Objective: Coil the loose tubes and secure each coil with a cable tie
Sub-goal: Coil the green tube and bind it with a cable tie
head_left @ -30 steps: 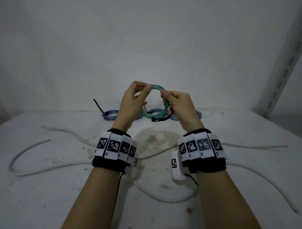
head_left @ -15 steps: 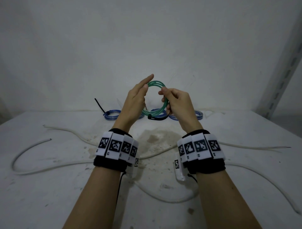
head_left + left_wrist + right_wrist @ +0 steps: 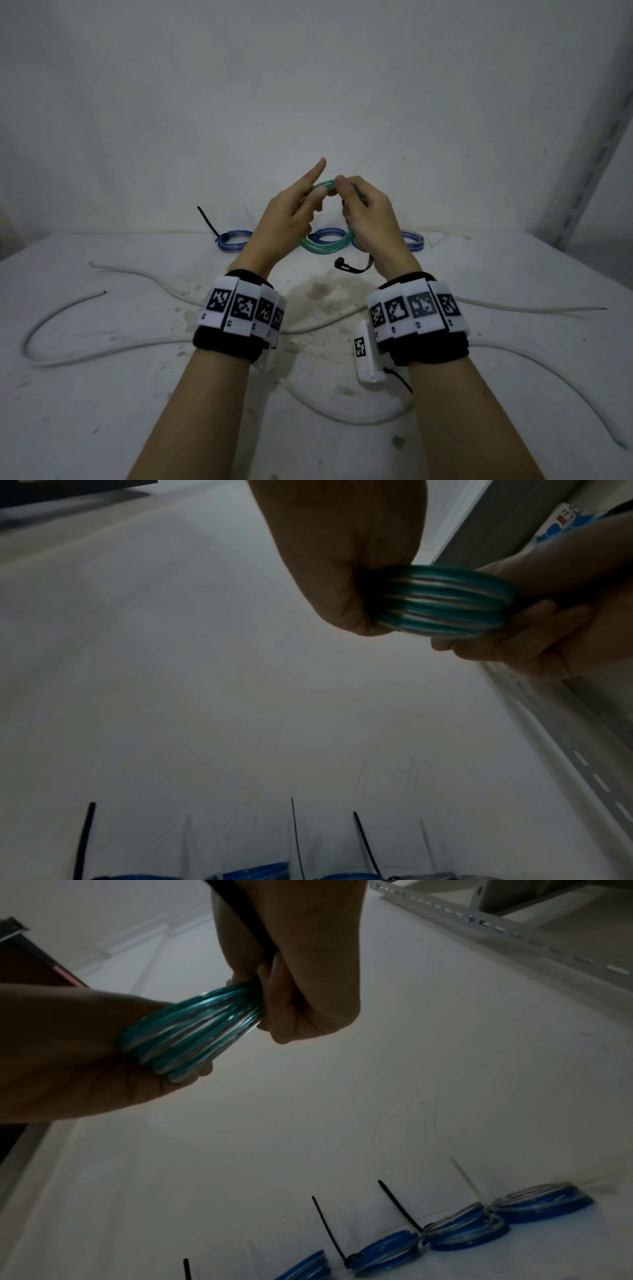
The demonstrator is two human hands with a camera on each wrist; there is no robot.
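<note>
Right hand [image 3: 368,219] (fingers curled) pinches green coil [image 3: 325,245].

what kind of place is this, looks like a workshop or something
Probably a bare workbench or shelf bay in a workshop or storeroom: a stained white table against a plain white wall, a slotted metal shelving upright at the right, and finished blue tube coils lined up along the wall.
</note>
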